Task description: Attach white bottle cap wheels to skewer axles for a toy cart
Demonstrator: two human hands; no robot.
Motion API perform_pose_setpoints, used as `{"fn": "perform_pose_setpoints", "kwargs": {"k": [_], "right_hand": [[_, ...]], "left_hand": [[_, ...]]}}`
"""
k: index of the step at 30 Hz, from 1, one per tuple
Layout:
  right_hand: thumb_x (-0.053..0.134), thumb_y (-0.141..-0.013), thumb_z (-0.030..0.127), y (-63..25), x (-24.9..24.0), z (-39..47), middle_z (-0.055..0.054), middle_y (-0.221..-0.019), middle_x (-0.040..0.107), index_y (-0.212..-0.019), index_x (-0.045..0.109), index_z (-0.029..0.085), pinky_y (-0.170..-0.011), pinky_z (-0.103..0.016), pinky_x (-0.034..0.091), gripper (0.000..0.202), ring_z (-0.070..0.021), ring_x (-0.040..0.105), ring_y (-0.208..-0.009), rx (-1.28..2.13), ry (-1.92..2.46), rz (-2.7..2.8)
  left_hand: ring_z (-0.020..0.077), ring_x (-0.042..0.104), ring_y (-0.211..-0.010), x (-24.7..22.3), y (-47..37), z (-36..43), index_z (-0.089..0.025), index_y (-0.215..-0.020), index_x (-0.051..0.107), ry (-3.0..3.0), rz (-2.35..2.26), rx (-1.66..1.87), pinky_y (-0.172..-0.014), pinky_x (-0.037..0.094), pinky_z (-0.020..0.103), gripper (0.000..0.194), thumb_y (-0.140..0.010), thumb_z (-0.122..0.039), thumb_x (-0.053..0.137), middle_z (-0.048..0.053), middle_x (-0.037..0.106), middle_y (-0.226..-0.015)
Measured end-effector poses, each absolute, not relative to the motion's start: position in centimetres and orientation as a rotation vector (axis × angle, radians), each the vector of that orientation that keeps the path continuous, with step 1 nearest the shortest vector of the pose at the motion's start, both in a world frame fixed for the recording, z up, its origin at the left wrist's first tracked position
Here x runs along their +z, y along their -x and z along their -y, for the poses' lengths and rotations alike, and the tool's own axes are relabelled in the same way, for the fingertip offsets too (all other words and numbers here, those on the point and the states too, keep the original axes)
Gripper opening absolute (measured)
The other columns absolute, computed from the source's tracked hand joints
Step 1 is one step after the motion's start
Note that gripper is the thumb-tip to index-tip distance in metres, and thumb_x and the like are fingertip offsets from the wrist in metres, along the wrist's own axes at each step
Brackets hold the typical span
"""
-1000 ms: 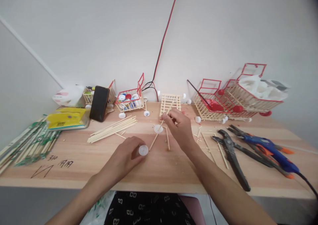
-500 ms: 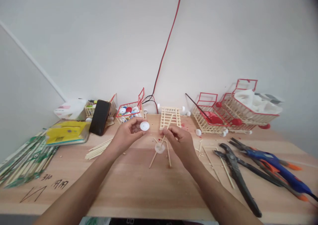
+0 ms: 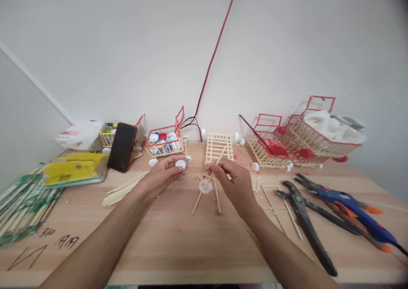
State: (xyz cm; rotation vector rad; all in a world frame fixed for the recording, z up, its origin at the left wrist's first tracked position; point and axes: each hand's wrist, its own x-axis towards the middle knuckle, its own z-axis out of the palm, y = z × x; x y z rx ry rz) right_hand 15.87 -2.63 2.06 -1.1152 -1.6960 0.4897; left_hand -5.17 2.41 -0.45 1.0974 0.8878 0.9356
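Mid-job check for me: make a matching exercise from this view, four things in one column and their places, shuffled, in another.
1. White round plastic cap
2. Thin pale wooden stick slanting over the translucent round disc
3. Black rectangular phone
4. Long red-and-black cable

A. Tilted, just right of the yellow plastic pack
B. Against the pale wall
C. In the right hand
D. In the left hand

Pairs: 1-D, 2-C, 3-A, 4-B

The left hand point(image 3: 165, 175) and right hand point(image 3: 236, 186) are bare, like both forearms point(image 3: 103, 233); a dark lower-edge sliver point(image 3: 188, 287) may be clothing.
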Motion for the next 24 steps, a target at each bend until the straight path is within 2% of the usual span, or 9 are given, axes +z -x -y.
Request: {"fn": "perform_pose_setpoints", "kwargs": {"k": [4,7,10,16,20,24], "right_hand": [[0.051,-0.09,0.036,-16.0,1.9,2.2,0.001,-0.063,0.06,-0.076,0.067,0.02,-0.055,-0.023,0.039,0.026,-0.0113,0.052,-0.057,0.642,1.106,1.504],[0.053,-0.089,0.042,-16.4,1.7,1.6,0.003,-0.058,0.056,-0.077,0.066,0.019,-0.047,-0.021,0.034,0.029,-0.0085,0.044,-0.048,0.801,1.046,1.3],[0.06,-0.083,0.046,-16.7,1.7,1.0,0.003,-0.059,0.055,-0.077,0.066,0.019,-0.044,-0.019,0.032,0.029,-0.0068,0.044,-0.048,0.991,0.933,1.076],[0.077,-0.065,0.042,-17.1,2.1,0.2,0.005,-0.065,0.056,-0.073,0.063,0.019,-0.043,-0.015,0.04,0.028,-0.0042,0.046,-0.048,1.277,0.787,0.744],[0.076,-0.069,0.038,-17.3,1.8,-0.2,0.005,-0.066,0.056,-0.075,0.061,0.02,-0.044,-0.014,0.043,0.024,-0.004,0.047,-0.048,1.371,0.744,0.691],[0.075,-0.071,0.039,-17.3,1.4,-0.4,0.006,-0.065,0.057,-0.076,0.062,0.022,-0.046,-0.013,0.046,0.022,-0.0043,0.05,-0.051,1.394,0.717,0.697]], "left_hand": [[0.0073,0.053,-0.067,-0.5,5.0,-2.3,-0.016,-0.107,0.061,-1.134,-0.91,0.924,-0.056,0.041,0.018,0.04,-0.071,-0.031,0.072,0.004,0.061,-0.092],[0.0053,0.045,-0.055,-0.8,4.6,-2.0,-0.014,-0.092,0.059,-1.154,-0.932,0.889,-0.049,0.036,0.017,0.037,-0.068,-0.037,0.074,-0.002,0.052,-0.07],[0.0046,0.038,-0.047,-0.9,4.2,-1.6,-0.014,-0.081,0.055,-1.254,-0.956,0.81,-0.044,0.03,0.017,0.035,-0.069,-0.043,0.072,-0.006,0.047,-0.059],[0.0054,0.039,-0.044,-0.2,3.4,-0.3,-0.013,-0.081,0.065,-1.58,-0.892,0.585,-0.043,0.024,0.017,0.034,-0.078,-0.046,0.06,-0.004,0.05,-0.05],[0.006,0.038,-0.042,-0.2,3.0,0.3,-0.014,-0.076,0.067,-1.689,-0.837,0.508,-0.043,0.025,0.018,0.035,-0.082,-0.046,0.055,-0.004,0.049,-0.047],[0.0093,0.046,-0.051,-0.9,2.8,0.4,-0.015,-0.062,0.064,-1.898,-0.96,0.539,-0.05,0.03,0.02,0.028,-0.08,-0.035,0.057,-0.003,0.054,-0.053]]}}
